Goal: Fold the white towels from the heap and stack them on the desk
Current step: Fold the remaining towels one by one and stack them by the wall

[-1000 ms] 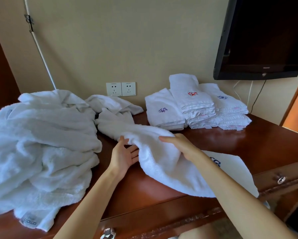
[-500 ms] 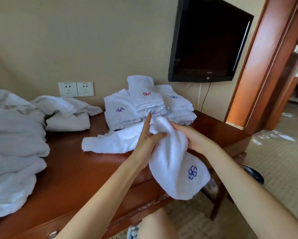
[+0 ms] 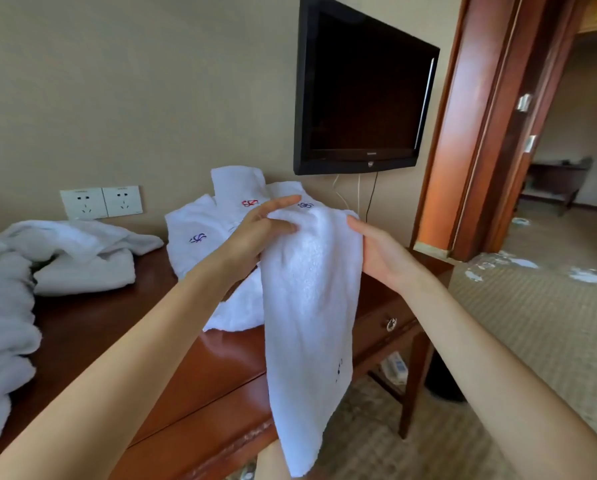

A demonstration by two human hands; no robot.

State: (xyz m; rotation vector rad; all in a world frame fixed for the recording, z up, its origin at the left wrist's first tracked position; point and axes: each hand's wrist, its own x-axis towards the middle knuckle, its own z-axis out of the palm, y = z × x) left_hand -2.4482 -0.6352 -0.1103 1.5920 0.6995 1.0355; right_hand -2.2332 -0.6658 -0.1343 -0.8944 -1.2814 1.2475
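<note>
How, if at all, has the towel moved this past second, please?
Yes, up from the desk: the towel now hangs from the left hand and right hand, before the stack.

- A plain beige wall (image 3: 151, 81) carries a black television (image 3: 363, 95), its screen dark, and a white double socket (image 3: 101, 201).
- A glossy reddish-brown wooden counter (image 3: 99, 327) stands against it.
- A reddish wooden door frame (image 3: 463, 133) rises at right.
- Patterned beige carpet (image 3: 549, 323) covers the floor.

Soft even daylight, wide-angle edge distortion

Heap (image 3: 3, 323) cut off left; towel (image 3: 307, 306) apparently hides part of right hand (image 3: 383, 254).
</note>
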